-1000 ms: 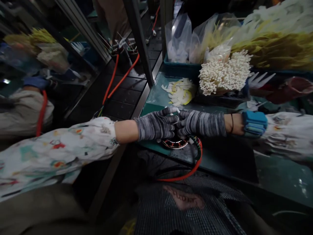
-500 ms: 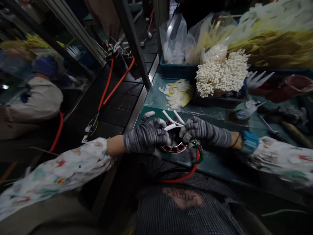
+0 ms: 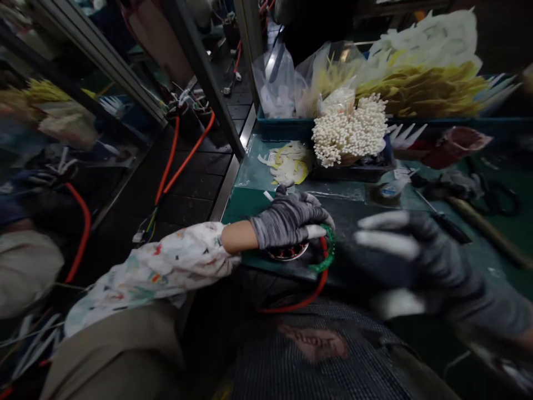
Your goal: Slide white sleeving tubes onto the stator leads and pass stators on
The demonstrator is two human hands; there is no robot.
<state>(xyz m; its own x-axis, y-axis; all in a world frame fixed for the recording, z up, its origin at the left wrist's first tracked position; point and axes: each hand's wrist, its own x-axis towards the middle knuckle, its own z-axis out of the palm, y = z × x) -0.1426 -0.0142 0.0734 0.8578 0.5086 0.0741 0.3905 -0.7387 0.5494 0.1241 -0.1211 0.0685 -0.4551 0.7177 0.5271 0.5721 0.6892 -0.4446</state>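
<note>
My left hand (image 3: 289, 222), in a grey striped glove, lies curled over a round motor stator (image 3: 287, 253) at the near edge of the green mat (image 3: 358, 205). Its fingers press down on the stator and a white strip. A red cable (image 3: 308, 294) and a green wire bundle (image 3: 327, 255) loop off the stator's right side. My right hand (image 3: 408, 258) is lifted off to the right, close to the camera and blurred. Its white-tipped fingers are spread, with nothing in them.
A bunch of white sticks (image 3: 350, 133) stands behind the mat, with bags of yellow and white strips (image 3: 416, 83) in a blue tray. Cut paper pieces (image 3: 287, 164) lie at the mat's far left. Hand tools (image 3: 470, 205) lie right. A dark conveyor (image 3: 191, 178) with orange cables runs left.
My right hand has let go of the stator and swung right towards the camera. My left hand has closed flat over the stator. The view has shifted right.
</note>
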